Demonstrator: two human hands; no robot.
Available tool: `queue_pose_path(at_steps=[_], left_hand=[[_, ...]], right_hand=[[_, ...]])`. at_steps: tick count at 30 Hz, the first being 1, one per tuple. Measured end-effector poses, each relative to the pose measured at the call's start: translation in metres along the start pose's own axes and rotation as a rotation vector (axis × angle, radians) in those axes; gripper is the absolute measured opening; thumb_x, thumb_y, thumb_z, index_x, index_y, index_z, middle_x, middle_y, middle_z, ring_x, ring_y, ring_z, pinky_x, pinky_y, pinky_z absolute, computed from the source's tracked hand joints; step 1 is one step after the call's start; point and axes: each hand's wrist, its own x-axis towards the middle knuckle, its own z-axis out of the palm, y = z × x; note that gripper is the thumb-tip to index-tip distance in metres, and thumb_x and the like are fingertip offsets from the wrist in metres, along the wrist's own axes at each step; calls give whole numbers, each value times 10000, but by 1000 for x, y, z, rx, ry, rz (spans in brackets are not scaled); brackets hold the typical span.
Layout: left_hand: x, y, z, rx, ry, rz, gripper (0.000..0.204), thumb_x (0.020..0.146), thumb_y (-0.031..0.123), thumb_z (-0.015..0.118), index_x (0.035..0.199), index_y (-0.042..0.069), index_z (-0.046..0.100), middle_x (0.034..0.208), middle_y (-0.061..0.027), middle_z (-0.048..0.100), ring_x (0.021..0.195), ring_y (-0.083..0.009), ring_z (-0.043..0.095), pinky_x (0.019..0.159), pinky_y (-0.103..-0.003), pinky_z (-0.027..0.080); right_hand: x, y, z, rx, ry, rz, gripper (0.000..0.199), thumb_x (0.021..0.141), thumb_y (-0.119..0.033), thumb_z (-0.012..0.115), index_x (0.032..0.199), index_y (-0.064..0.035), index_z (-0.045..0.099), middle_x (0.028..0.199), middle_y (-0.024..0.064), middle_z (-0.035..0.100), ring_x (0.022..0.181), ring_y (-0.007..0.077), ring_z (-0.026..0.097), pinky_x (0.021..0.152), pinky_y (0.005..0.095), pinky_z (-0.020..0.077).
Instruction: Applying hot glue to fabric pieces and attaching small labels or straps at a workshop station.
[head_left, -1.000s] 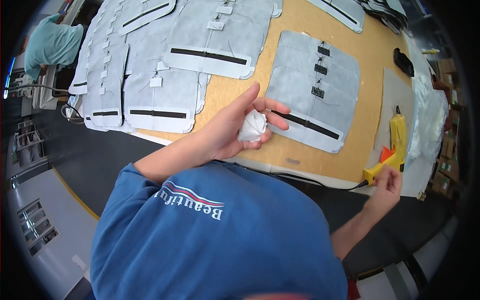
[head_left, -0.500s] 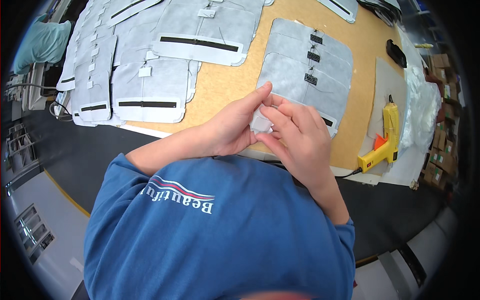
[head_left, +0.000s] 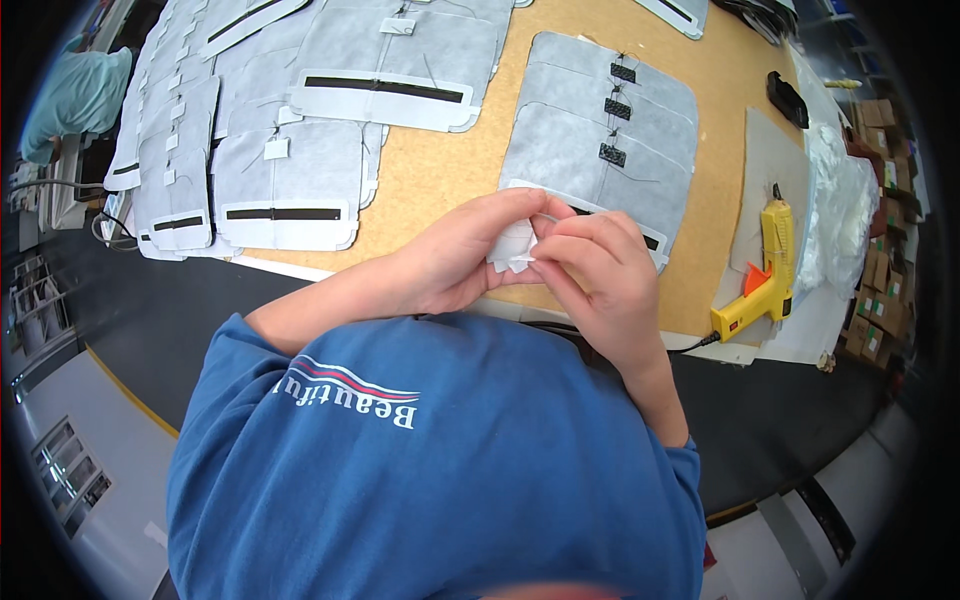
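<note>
Several small white squarish pieces [head_left: 513, 243], thin and loosely stacked, lie in my left hand [head_left: 455, 245], whose thumb and fingers curl round them. At the right edge of the pieces, my right hand [head_left: 608, 280] pinches with thumb and fingertips; whether one piece is apart from the others is hidden by the fingers. Just beyond my hands lie overlapping grey fabric panels [head_left: 560, 150]. Each shows a small black textured patch [head_left: 612, 154] with thin wires about it. The near edge of the front panel is partly covered by my hands.
On the left of the brown tabletop [head_left: 425, 165] more grey panels [head_left: 285, 185] are spread, with white squares and black strips. A yellow glue gun [head_left: 770, 275] lies at the right beside clear plastic bags [head_left: 835, 220]. A black object [head_left: 787, 100] sits farther back. Another person's sleeve [head_left: 80, 95] shows far left.
My fingers have shifted on the white pieces, whose edges now fan out more. My left thumb has come down lower over them. The whole view has moved slightly.
</note>
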Motion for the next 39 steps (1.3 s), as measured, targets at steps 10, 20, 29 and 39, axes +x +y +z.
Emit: queue_pose_path(at_steps=[10, 20, 29, 39], left_hand=[[-6, -1, 0, 644, 134, 307, 162, 949, 208, 664, 971, 49, 638, 833, 37, 582, 779, -49, 515, 667, -232, 435], [27, 37, 3, 1321, -7, 562, 95, 909, 103, 687, 906, 42, 615, 774, 9, 572, 674, -59, 511, 541, -228, 402], [67, 42, -19, 1706, 365, 986, 99, 864, 176, 698, 929, 125, 644, 778, -30, 606, 660, -214, 623, 544, -323, 488], [77, 36, -24, 1823, 255, 1221, 272, 787, 107, 749, 1049, 151, 690, 813, -3, 617, 673, -185, 618, 539, -304, 491]], right_hand=[[-11, -5, -3, 839, 163, 792, 95, 909, -22, 672, 982, 0, 616, 834, 22, 659, 775, 83, 665, 677, 213, 531], [1, 29, -26, 297, 92, 566, 93, 839, -42, 738, 853, -16, 649, 756, 24, 626, 661, 78, 567, 597, 236, 460], [26, 66, -12, 219, 175, 831, 145, 864, -115, 733, 821, -15, 638, 693, -7, 552, 615, 58, 475, 550, 230, 399], [21, 80, -9, 121, 222, 806, 163, 860, -126, 736, 801, -8, 640, 672, -6, 547, 592, 60, 469, 542, 234, 403]])
